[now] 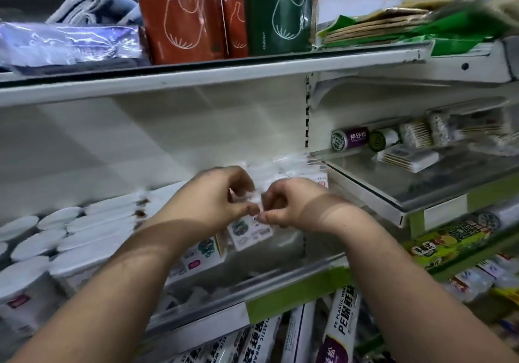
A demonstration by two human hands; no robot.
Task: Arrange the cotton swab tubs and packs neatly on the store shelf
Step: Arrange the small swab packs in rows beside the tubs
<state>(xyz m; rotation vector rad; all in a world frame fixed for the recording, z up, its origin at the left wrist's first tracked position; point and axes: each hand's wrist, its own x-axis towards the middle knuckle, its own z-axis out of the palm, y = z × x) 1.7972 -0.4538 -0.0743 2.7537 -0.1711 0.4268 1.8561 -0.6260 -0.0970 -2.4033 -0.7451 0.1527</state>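
Both hands are meeting over the middle shelf: left hand and right hand are each pinching the blurred clear top of a swab pack, fingers curled. More packs are lying just below and behind the fingers. White-lidded tubs are standing in rows left of the fingers. Plastic wrap rolls are sitting beneath the shelf edge. Red and green boxes are standing above.

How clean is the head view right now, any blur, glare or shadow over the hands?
Head view: motion blur smears the clear pack both hands pinch, left hand, right hand; shadow bands cross both wrists; glare on the wrapped bundle upper left; wide-angle bending of the shelf edge.
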